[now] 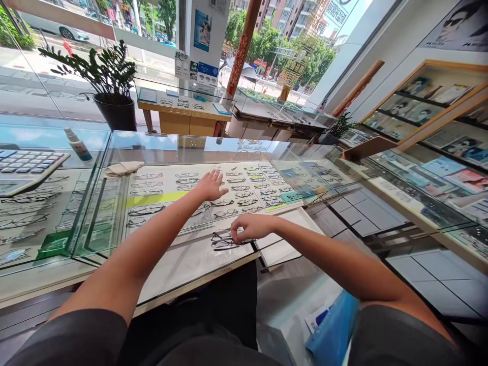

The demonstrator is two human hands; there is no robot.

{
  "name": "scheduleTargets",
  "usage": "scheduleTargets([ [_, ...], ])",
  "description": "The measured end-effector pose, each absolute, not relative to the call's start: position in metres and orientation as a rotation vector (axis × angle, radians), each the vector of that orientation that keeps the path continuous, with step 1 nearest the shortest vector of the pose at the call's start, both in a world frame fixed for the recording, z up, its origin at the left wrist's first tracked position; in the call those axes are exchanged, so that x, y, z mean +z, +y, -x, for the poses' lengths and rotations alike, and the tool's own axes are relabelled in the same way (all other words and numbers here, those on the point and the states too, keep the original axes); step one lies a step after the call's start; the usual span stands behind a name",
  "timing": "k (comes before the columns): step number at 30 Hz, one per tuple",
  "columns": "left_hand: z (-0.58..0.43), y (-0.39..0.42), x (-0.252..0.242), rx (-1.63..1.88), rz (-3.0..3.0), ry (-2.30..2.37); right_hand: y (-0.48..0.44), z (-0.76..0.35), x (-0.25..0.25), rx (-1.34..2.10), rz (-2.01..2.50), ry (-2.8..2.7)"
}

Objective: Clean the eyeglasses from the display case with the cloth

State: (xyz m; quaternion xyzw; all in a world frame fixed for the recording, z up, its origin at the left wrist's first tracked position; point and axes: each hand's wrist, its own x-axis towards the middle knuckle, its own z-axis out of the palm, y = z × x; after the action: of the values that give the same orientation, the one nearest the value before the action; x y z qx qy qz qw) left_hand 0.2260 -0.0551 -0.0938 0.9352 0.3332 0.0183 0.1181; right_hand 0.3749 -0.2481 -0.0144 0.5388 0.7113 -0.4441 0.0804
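My left hand [211, 186] is stretched out over the glass display case [118, 152], palm down with the fingers apart. Rows of eyeglasses [148, 209] lie on the pale display surface around it; whether the hand rests on glass or hovers cannot be told. Nearer to me, my right hand [253, 227] is bent down with its fingers curled in a pinch on a pair of dark-framed eyeglasses [224, 242]. That pair sits on the white pull-out surface [179, 264] at the front of the case. The fingers hide part of the frame.
On the left of the counter are a calculator [30, 168], a spray bottle [78, 145] and a folded beige cloth [122, 169]. A potted plant [114, 107] stands behind. By my right leg is a blue bag [333, 330]. Further glass cases [404, 203] run along the right.
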Motion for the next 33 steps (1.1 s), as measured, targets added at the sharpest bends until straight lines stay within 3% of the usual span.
scheduleTargets([
  [16, -0.212, -0.054, -0.089, 0.020, -2.757, 1.068, -0.212, -0.341, -0.121, -0.474, -1.751, 2.482],
  [26, -0.203, -0.060, -0.086, -0.003, -2.805, 0.993, -0.157, -0.326, -0.164, -0.258, -1.890, 2.756],
  [33, -0.205, -0.064, -0.083, 0.072, -2.749, 1.049, -0.093, -0.335, -0.198, 0.074, -1.967, 2.952],
])
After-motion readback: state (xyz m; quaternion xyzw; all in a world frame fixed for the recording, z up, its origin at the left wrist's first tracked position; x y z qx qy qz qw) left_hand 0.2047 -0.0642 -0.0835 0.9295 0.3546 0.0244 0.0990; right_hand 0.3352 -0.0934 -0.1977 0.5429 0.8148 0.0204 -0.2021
